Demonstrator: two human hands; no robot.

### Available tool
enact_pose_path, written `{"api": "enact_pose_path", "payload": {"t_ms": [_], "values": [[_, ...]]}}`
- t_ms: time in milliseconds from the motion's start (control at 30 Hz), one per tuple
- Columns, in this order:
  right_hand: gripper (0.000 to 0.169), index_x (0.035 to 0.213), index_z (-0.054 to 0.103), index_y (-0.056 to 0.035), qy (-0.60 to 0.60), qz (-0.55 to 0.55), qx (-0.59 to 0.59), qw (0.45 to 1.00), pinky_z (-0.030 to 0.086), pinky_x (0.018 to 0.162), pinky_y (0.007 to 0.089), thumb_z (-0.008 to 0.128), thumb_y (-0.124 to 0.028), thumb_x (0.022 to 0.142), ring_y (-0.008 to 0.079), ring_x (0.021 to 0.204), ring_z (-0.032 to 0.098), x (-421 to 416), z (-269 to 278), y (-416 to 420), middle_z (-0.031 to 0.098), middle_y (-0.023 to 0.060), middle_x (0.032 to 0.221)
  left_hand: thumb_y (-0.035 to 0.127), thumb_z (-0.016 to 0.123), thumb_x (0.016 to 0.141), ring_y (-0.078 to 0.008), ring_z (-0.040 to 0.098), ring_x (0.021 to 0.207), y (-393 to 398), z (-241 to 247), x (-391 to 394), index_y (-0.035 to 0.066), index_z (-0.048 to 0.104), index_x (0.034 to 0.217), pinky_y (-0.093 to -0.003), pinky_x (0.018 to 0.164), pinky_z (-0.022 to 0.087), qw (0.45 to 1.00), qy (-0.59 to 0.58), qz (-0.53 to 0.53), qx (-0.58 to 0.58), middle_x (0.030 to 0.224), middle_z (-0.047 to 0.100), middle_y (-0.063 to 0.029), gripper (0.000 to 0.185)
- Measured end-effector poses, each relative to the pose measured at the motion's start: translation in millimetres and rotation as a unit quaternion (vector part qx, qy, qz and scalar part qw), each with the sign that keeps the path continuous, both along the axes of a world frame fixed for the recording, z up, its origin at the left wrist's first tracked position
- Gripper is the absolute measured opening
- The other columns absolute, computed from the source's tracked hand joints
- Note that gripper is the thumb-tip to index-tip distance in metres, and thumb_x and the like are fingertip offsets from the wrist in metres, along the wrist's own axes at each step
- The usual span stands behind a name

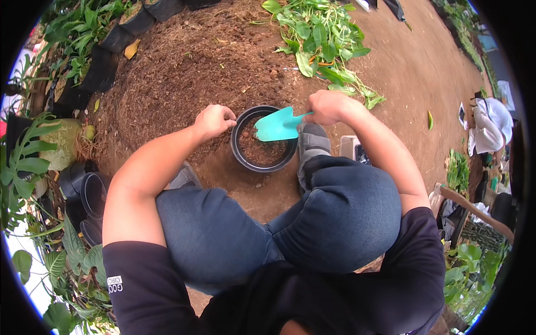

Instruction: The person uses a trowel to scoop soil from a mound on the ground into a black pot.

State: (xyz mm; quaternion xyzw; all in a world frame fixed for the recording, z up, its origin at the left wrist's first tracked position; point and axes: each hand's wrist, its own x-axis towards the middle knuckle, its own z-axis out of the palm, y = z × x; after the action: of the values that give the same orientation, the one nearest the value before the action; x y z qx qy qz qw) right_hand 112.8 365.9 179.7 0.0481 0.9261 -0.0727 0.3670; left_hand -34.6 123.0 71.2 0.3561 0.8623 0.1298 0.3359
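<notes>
A round black plastic plant pot (237,151) stands on the ground between my feet, partly filled with brown soil mix (261,153). My right hand (328,106) grips the handle of a turquoise hand trowel (276,125). The trowel's blade lies over the pot's opening, tip toward the left, and hides part of the soil. At the pot's left rim is my left hand (214,121), fingers bent and thumb close to the fingertips. Whether those fingertips pinch the rim or only rest by it is not clear.
A broad heap of loose soil (188,71) spreads beyond the pot. Leafy cuttings (322,42) lie at the upper right. Black planting bags (100,69) and stacked pots (94,194) line the left. Beside my right shoe is a phone (361,154). Another person (492,125) bends at far right.
</notes>
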Motion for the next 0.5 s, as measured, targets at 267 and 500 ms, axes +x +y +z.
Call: {"api": "enact_pose_path", "payload": {"t_ms": [267, 500], "values": [[0.044, 0.097, 0.064, 0.0000, -0.043, 0.005, 0.035, 0.998, 0.048, 0.081, 0.0418, 0.056, -0.040, 0.082, 0.0346, 0.096, 0.059, -18, 1, -23, 0.062, 0.0196, 0.101, 0.032, 0.064, 0.079, -0.0266, 0.061, 0.094, -5, 7, -12, 0.013, 0.068, 0.096, -0.0380, 0.084, 0.047, 0.998, 0.015, -0.044, -0.043, 0.097, 0.065, -0.0135, 0.027], [0.044, 0.095, 0.065, -0.0009, -0.058, 0.014, 0.050, 0.997, 0.048, 0.080, 0.0431, 0.055, -0.042, 0.083, 0.0331, 0.094, 0.060, -23, 3, -30, 0.063, 0.0192, 0.099, 0.036, 0.064, 0.079, -0.0281, 0.059, 0.097, -3, 0, -6, 0.012, 0.067, 0.099, -0.0392, 0.083, 0.046, 0.984, -0.028, -0.117, -0.134, 0.101, 0.064, -0.0124, 0.032]]}}
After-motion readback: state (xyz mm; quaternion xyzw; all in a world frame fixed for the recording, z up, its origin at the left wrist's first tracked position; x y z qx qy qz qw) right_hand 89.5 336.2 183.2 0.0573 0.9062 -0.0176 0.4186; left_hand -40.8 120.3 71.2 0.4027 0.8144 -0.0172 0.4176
